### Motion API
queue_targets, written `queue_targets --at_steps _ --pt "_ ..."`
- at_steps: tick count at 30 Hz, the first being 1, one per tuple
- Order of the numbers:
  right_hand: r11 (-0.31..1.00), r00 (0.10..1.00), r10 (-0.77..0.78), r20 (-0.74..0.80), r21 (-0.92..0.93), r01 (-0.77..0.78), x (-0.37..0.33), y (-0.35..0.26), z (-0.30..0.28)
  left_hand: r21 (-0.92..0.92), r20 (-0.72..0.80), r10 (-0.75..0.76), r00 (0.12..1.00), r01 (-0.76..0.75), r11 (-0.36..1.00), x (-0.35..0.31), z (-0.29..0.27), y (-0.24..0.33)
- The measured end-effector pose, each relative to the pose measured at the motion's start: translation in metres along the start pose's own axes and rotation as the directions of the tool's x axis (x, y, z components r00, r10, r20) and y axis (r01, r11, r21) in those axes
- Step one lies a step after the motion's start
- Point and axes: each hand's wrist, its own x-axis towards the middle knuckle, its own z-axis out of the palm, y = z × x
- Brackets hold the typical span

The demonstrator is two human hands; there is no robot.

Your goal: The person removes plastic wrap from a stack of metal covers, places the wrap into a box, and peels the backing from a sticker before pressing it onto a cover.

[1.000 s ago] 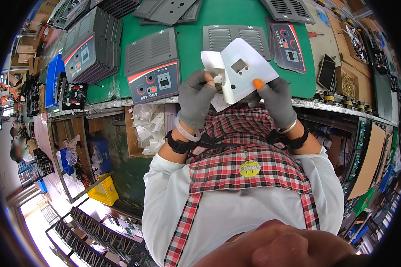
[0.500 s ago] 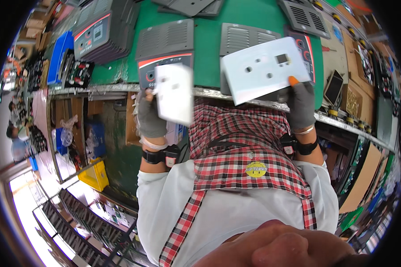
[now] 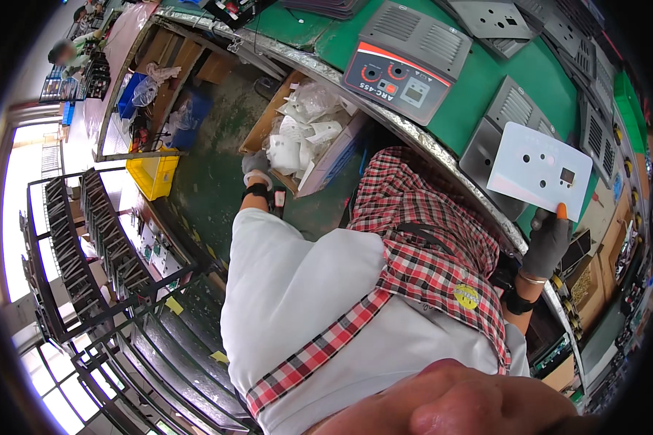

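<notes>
My right hand (image 3: 548, 239), in a grey glove with an orange covering on one fingertip, grips the lower edge of a white sheet (image 3: 535, 163) with round holes and a square window. The sheet is raised over a dark grey vented panel (image 3: 514, 116) at the bench edge. My left hand (image 3: 255, 162), also gloved, reaches down to the end of a cardboard box (image 3: 265, 127) below the bench. White scraps (image 3: 297, 138) and clear plastic fill that box. The left fingers are too small and partly hidden to read. Another grey panel (image 3: 406, 61) with a red-striped dark face lies on the bench.
The green bench top (image 3: 323, 32) has a metal front edge (image 3: 406, 130). More grey panels (image 3: 495, 18) lie along its far right. A yellow bin (image 3: 152, 174) stands on the floor to the left, near a black rack (image 3: 101, 246). A person (image 3: 72, 58) is at far left.
My left hand has moved from the bench down to the box, and the white sheet it held no longer shows in it. My view has turned left. My right hand still holds its sheet.
</notes>
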Motion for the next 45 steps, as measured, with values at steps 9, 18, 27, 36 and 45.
queue_targets --at_steps 9,18,27,36,45 --pt "0.977 0.995 -0.056 -0.089 -0.212 0.036 -0.010 -0.004 0.005 0.334 -0.217 0.185 0.959 -0.105 0.937 0.007 0.023 0.033" --pt "0.930 0.992 -0.036 -0.122 -0.367 -0.012 0.002 0.008 -0.009 0.434 -0.221 -0.004 0.975 0.102 0.895 -0.018 -0.009 -0.026" --pt "0.185 0.797 -0.479 0.369 -0.845 0.502 -0.008 -0.005 -0.002 0.725 0.258 -0.018 0.966 -0.181 0.665 -0.031 0.072 -0.021" --pt "0.914 0.984 -0.171 -0.057 -0.382 0.136 -0.010 -0.011 0.007 0.794 0.586 0.053 0.809 -0.586 0.160 -0.012 0.105 -0.110" --pt "0.980 0.992 -0.013 -0.127 -0.198 -0.013 -0.015 -0.028 0.016 0.666 0.681 0.088 0.727 -0.665 0.339 -0.085 0.145 -0.071"
